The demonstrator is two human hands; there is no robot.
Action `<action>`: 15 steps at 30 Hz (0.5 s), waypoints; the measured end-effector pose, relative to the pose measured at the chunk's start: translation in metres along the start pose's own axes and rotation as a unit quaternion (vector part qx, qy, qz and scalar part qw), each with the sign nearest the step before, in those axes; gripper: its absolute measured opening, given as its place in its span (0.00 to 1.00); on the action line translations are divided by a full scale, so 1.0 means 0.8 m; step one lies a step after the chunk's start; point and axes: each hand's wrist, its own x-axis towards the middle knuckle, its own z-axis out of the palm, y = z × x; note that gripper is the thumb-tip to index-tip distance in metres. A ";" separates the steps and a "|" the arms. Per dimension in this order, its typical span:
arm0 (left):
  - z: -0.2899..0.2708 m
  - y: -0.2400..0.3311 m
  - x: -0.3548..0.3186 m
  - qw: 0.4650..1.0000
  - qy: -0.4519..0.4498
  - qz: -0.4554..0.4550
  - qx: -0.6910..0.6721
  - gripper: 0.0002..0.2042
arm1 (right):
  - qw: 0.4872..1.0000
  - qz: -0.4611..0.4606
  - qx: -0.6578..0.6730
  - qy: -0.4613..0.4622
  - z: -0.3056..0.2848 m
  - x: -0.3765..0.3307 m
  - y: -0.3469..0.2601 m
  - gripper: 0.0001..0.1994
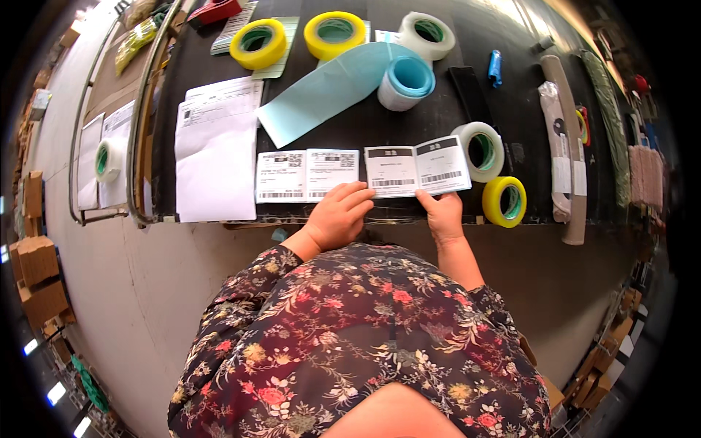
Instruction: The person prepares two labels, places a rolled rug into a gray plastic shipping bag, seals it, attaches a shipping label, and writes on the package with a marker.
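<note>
The strip of white labels [417, 168] lies flat at the near edge of the surface [467, 95], two panels wide, its long axis running left to right and rising slightly toward the right end; the printed faces point up. Left hand [338, 217] rests palm down, fingers [359, 197] loosely extended, their tips pressing the strip's lower left corner. Right hand [441, 214] lies below the strip's lower edge, its fingers flat and touching that edge; neither hand is closed around anything. The strip thus sits just beyond both hands, between them and the middle of the surface.

Just left of it lies a second label pair [307, 174], the two almost touching. Further left is a white paper sheet [216, 150]. Behind the strip a light blue liner roll [406, 82] trails a long unrolled band toward the left. Two yellow tape rolls [259, 43] and a white tape roll [427, 33] stand along the far side; another white tape roll [478, 150] and a yellow tape roll [504, 201] sit just right of the strip.

The surface is black and matt. Below it is a pale floor [109, 292], with cardboard boxes [36, 277] at the left rim
</note>
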 end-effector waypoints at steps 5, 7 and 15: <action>0.003 -0.001 0.002 1.000 -0.012 0.002 0.016 0.12 | 0.998 0.026 0.047 -0.027 -0.008 0.002 0.002 0.20; 0.004 -0.003 0.001 1.000 -0.014 0.002 0.020 0.13 | 0.998 0.031 0.049 -0.034 -0.009 0.001 0.001 0.20; 0.005 -0.003 0.000 1.000 -0.018 0.002 0.020 0.13 | 0.996 0.054 0.049 -0.046 -0.013 0.000 0.000 0.20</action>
